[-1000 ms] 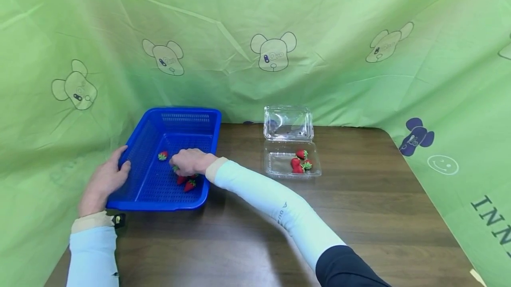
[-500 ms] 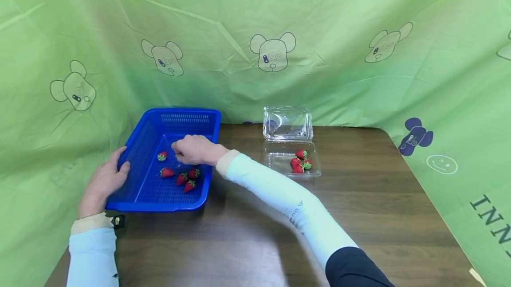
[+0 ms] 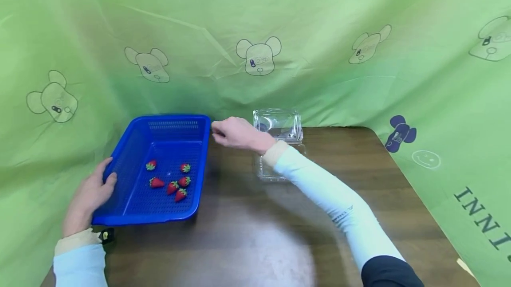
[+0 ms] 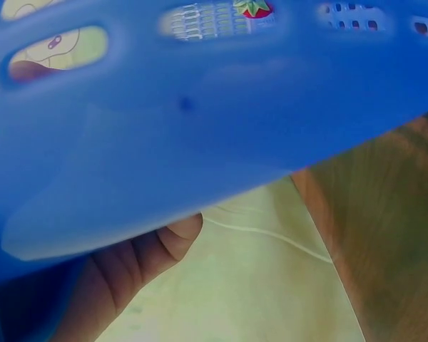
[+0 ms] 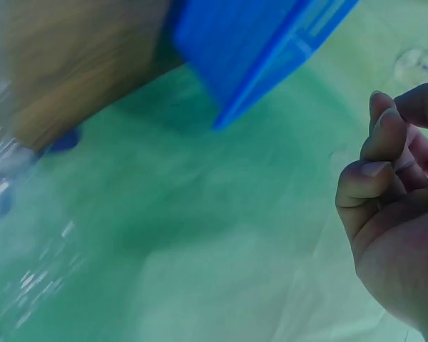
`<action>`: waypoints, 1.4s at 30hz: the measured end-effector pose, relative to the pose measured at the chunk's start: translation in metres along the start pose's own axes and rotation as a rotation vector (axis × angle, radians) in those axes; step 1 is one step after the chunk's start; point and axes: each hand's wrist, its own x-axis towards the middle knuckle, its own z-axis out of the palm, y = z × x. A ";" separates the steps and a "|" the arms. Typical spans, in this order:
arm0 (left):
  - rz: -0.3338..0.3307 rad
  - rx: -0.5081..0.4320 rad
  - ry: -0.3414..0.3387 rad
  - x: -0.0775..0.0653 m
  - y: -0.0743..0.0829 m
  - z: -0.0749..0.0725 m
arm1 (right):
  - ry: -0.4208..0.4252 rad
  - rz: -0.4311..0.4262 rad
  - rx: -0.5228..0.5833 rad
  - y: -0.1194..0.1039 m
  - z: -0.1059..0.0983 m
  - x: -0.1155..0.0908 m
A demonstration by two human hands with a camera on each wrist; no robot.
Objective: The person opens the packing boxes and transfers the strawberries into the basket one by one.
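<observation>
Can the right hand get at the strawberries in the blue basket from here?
Probably yes. The right hand, seemingly holding nothing, is just right of the open-topped blue basket. The left hand holds the opposite side, clear of the strawberries, so the way in from above looks free.

On the right of the green cloth (image 3: 319, 96), large dark capitals (image 3: 475, 209) read "INNI", with more lettering cut off beyond; above them is a white smiling-face sign (image 3: 426, 159). Print on the cartoon animal heads (image 3: 259, 59) and the right arm's pale sleeve (image 3: 339, 200) is too small to read
</observation>
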 end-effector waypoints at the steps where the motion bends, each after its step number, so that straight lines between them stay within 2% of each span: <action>1: 0.000 0.001 0.002 -0.001 -0.001 0.000 | -0.005 0.007 -0.004 0.006 -0.003 -0.006; 4: -0.005 0.000 -0.002 -0.005 -0.005 0.000 | -0.048 0.029 -0.007 0.024 -0.007 -0.024; 7: -0.001 0.003 -0.006 -0.007 -0.006 0.000 | -0.142 0.060 -0.020 0.042 -0.005 -0.046; 12: 0.008 -0.004 -0.014 -0.002 -0.002 -0.001 | -0.333 0.216 -0.086 0.072 0.005 -0.083; 16: -0.005 -0.013 -0.022 0.000 -0.001 -0.004 | -0.461 0.350 -0.118 0.087 0.015 -0.101; 21: -0.008 -0.008 -0.023 -0.002 -0.002 -0.005 | -0.558 0.406 -0.163 0.093 0.030 -0.114; 26: -0.017 0.004 -0.029 -0.004 -0.003 -0.003 | -0.603 0.448 -0.218 0.091 0.043 -0.122; 33: -0.006 0.017 -0.015 -0.003 -0.001 -0.001 | -0.596 0.442 -0.265 0.090 0.051 -0.128; 42: 0.011 0.004 0.011 -0.003 -0.004 -0.001 | -0.471 0.387 -0.218 0.091 0.043 -0.124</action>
